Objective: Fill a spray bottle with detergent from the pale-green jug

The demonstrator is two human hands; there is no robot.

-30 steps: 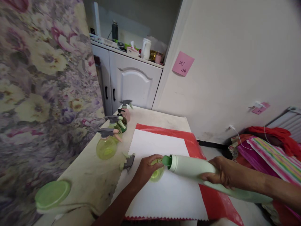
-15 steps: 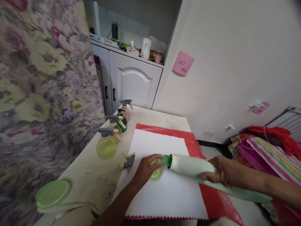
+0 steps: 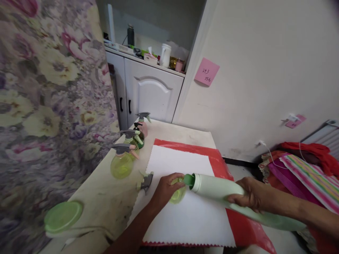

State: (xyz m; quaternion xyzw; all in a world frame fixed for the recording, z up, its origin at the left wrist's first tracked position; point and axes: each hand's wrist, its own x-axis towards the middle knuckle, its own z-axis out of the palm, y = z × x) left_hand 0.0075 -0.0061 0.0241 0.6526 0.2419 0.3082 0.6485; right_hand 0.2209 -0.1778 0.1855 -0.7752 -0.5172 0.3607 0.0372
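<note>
My left hand [image 3: 166, 188] grips the neck of a small clear yellow-green spray bottle [image 3: 178, 196], its top partly hidden by my fingers. The bottle stands on a white sheet with zigzag edges [image 3: 190, 224]. My right hand [image 3: 250, 197] is wrapped round the handle of a big pale green detergent bottle [image 3: 214, 187]. That one lies tilted nearly level, its green spout [image 3: 188, 179] at the small bottle's mouth. Whether liquid is flowing I cannot tell. Left of my left hand lies a loose grey trigger spray head [image 3: 146, 182].
Several spray and pump bottles, including a yellow-green one [image 3: 122, 165], line the table's left edge. Near the front left is a round green-topped object [image 3: 63, 216] with a cable. Red plastic [image 3: 239, 225] lies under the sheet. Folded fabrics [image 3: 304, 169] are piled at the right.
The view has shifted very slightly. Both hands, the small bottle and the tilted detergent bottle hold nearly the same positions.
</note>
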